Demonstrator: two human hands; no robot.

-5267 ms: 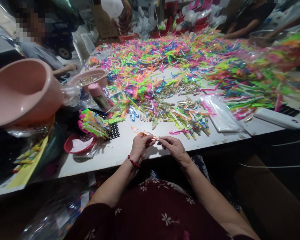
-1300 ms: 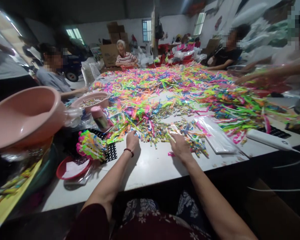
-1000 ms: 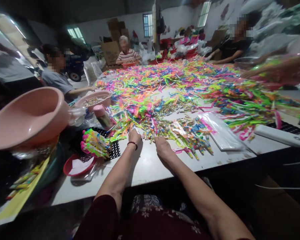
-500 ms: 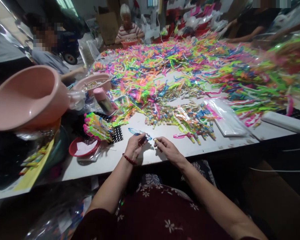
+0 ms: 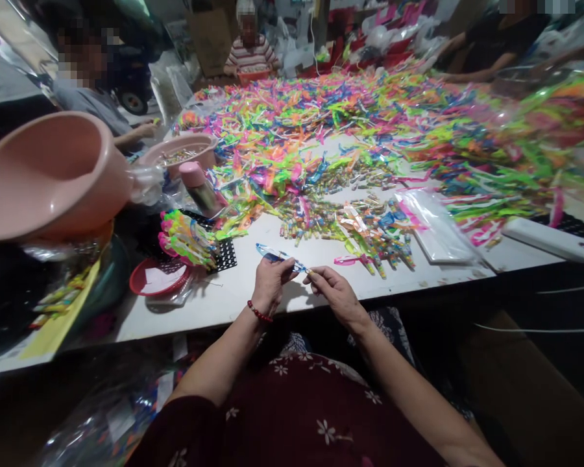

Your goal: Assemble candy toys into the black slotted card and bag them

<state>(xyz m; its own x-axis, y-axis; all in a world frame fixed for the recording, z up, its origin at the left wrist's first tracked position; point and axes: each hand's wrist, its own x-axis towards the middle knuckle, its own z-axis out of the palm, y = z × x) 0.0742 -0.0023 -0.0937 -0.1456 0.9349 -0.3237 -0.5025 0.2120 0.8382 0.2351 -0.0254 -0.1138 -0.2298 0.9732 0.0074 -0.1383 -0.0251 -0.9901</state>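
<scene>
My left hand (image 5: 271,283), with a red bead bracelet at the wrist, is closed on a slim blue-and-white plastic piece (image 5: 267,250), whose pointed end sticks out to the left. Facing it, my right hand (image 5: 337,292) pinches a small yellowish piece (image 5: 310,272) at the blue piece's right end. The fingertips partly cover where the two meet. Beyond my hands lie many short patterned sticks (image 5: 296,227), some fitted with coloured plastic pieces. A bundle of finished-looking coloured pieces (image 5: 187,240) lies to the left.
A heap of bright plastic pieces (image 5: 272,172) spreads across the white table (image 5: 253,285). At left stand a large pink basin (image 5: 43,175), a red dish (image 5: 139,279) and a pink-capped bottle (image 5: 197,188). Clear plastic bags (image 5: 440,227) lie right. Other people sit around the table.
My hands have come together: the right hand's small piece now meets the end of the blue plastic piece, where a gap showed before. The view has shifted slightly.
</scene>
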